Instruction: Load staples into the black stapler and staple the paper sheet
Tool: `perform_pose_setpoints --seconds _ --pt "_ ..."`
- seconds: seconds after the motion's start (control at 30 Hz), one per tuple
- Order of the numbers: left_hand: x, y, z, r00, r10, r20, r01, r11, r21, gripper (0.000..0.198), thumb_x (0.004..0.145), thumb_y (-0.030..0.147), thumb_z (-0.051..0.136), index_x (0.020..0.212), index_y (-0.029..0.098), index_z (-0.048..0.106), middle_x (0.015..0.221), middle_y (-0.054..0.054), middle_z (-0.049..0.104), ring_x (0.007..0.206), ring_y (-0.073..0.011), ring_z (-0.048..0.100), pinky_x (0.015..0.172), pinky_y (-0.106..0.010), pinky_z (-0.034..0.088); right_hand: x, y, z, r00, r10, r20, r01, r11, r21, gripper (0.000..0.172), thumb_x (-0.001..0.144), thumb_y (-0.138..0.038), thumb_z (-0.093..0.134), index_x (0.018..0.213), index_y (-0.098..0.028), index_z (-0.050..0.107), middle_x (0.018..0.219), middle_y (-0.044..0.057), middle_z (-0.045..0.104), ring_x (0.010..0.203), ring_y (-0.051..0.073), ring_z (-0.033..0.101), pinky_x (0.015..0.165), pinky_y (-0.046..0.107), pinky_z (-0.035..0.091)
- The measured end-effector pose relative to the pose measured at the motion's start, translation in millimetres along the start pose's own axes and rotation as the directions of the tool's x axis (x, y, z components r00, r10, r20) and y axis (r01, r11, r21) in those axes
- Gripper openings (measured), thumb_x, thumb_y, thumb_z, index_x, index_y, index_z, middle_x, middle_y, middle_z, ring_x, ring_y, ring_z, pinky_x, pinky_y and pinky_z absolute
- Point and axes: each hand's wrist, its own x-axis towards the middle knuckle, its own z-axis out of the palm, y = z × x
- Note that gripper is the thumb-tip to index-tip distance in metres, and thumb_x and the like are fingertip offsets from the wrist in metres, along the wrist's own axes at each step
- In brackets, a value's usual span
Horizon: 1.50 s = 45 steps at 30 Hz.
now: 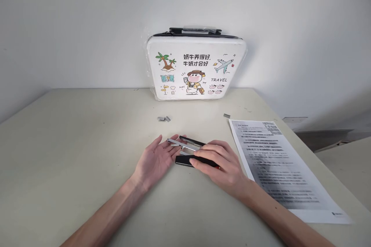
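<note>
A black stapler (184,159) lies spread open in my right hand (224,164), its metal staple channel (188,145) swung out between the two black halves. The fingers of that hand wrap over the rear of the stapler. My left hand (155,160) is turned palm up, fingers stretched out beneath the front end of the stapler. Its fingertips are partly hidden behind the metal channel, and whether they touch it I cannot tell. No object shows on the open palm.
Short strips of staples (164,119) lie beyond my hands, and another strip (227,115) is near the top of a printed sheet (269,162) on the right. A white cartoon-printed case (176,81) with a black handle leans against the wall at the table's back.
</note>
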Motion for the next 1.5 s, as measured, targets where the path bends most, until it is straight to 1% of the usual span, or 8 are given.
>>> perform_pose_setpoints --seconds 0.2,0.47,0.67,0.87,0.97,1.13,1.27,1.5 --pt "2.1 -2.6 -6.1 0.998 0.019 0.064 -0.027 0.991 0.132 0.033 0.107 0.029 0.053 0.125 0.007 0.071 0.128 -0.018 0.072 0.121 -0.0243 0.068 0.109 -0.034 0.051 -2.1 0.5 0.1 0.999 0.037 0.000 -0.037 0.999 -0.010 0.035 0.089 -0.002 0.074 0.114 -0.026 0.072 0.106 0.002 0.079 0.099 0.018 0.072 0.092 0.040 0.059" --pt "0.3 -8.5 -8.5 0.984 0.047 0.171 -0.107 0.927 0.359 0.032 0.102 0.031 0.067 0.125 0.011 0.074 0.125 -0.016 0.075 0.116 -0.0250 0.070 0.101 -0.032 0.053 -0.9 -1.2 -0.1 0.998 0.050 -0.027 -0.051 0.999 -0.020 0.035 0.089 -0.002 0.074 0.115 -0.027 0.073 0.106 0.002 0.080 0.099 0.018 0.072 0.091 0.040 0.059" --pt "1.3 -4.0 -5.7 0.990 0.141 0.018 -0.140 0.947 0.290 0.018 0.099 0.021 0.068 0.109 0.011 0.079 0.124 -0.015 0.074 0.119 -0.0234 0.068 0.103 -0.030 0.053 4.8 -0.3 -2.1 0.990 0.096 -0.107 -0.104 0.992 -0.073 0.034 0.089 0.000 0.073 0.110 -0.028 0.073 0.102 0.001 0.080 0.094 0.019 0.073 0.087 0.040 0.059" --pt "-3.3 0.3 1.7 0.980 0.161 -0.115 -0.123 0.952 0.282 0.011 0.093 0.020 0.069 0.098 0.013 0.076 0.090 -0.006 0.066 0.075 -0.0124 0.060 0.072 -0.025 0.052 12.3 1.8 -6.9 0.984 0.133 -0.121 -0.142 0.987 -0.073 0.035 0.090 0.005 0.063 0.105 -0.025 0.074 0.095 0.003 0.078 0.093 0.020 0.071 0.082 0.040 0.057" --pt "-7.9 -3.2 4.2 0.966 0.253 -0.052 -0.204 0.871 0.447 0.024 0.093 0.031 0.070 0.111 0.016 0.074 0.083 -0.002 0.060 0.070 -0.0127 0.052 0.071 -0.027 0.047 10.8 3.5 -7.6 0.983 0.144 -0.111 -0.151 0.987 -0.062 0.038 0.089 0.007 0.062 0.108 -0.025 0.073 0.098 0.004 0.078 0.093 0.021 0.071 0.082 0.041 0.057" --pt "-12.4 -6.8 5.4 0.919 0.392 0.048 -0.282 0.564 0.776 0.055 0.095 0.039 0.065 0.147 0.024 0.060 0.078 0.001 0.060 0.075 -0.0171 0.052 0.083 -0.032 0.044 7.7 4.4 -6.5 0.982 0.155 -0.111 -0.160 0.986 -0.037 0.042 0.087 0.008 0.062 0.111 -0.026 0.073 0.100 0.004 0.078 0.095 0.022 0.071 0.082 0.042 0.057" --pt "-12.8 -9.3 4.0 0.900 0.417 0.127 -0.327 0.453 0.829 0.052 0.094 0.037 0.065 0.145 0.025 0.064 0.076 0.001 0.059 0.072 -0.0170 0.051 0.075 -0.029 0.042 8.2 3.6 -6.1 0.979 0.168 -0.112 -0.172 0.984 -0.033 0.044 0.088 0.007 0.061 0.113 -0.027 0.073 0.100 0.004 0.078 0.096 0.023 0.071 0.082 0.043 0.057" --pt "-12.4 -17.5 -1.8 0.908 0.312 0.279 -0.379 0.334 0.863 0.051 0.095 0.036 0.065 0.145 0.026 0.066 0.077 0.000 0.060 0.070 -0.0159 0.048 0.067 -0.027 0.040 9.0 2.2 -5.7 0.982 0.152 -0.116 -0.156 0.987 -0.030 0.043 0.087 0.007 0.063 0.112 -0.026 0.072 0.098 0.005 0.077 0.094 0.023 0.070 0.080 0.042 0.058"
